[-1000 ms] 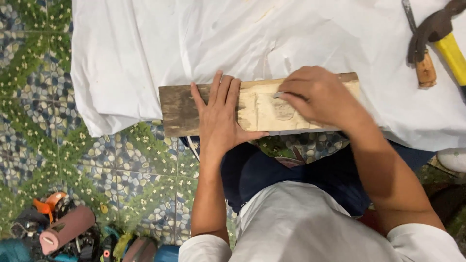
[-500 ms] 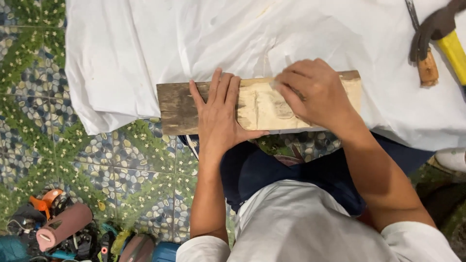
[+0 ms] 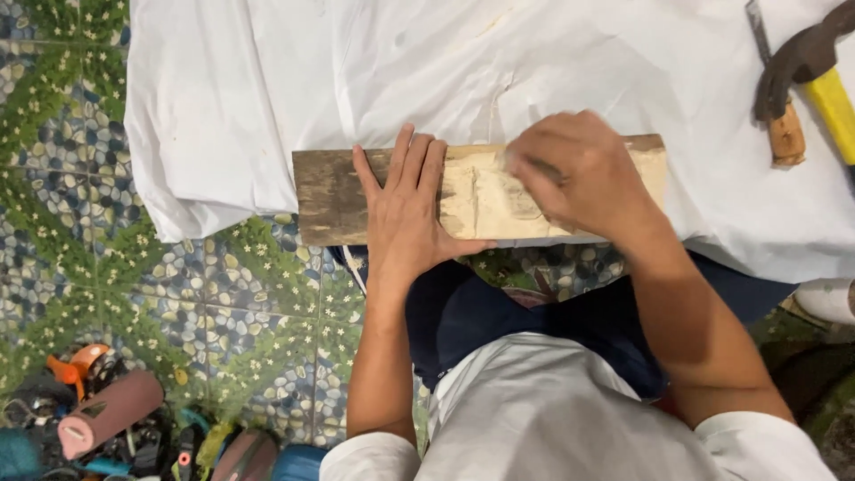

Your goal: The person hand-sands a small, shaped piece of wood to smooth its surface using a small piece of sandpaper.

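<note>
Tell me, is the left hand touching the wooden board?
Touching. The head view shows the left hand lying flat, palm down, fingers spread across the wooden board, with no gap visible between them.

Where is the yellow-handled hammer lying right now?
In the head view, the yellow-handled hammer lies at the top right corner on the white cloth, beside a wooden-handled tool, apart from the wooden plank.

Makeshift home workshop: tiled floor [image 3: 240, 294], hammer [image 3: 824, 67], tools [image 3: 107, 428].
</note>
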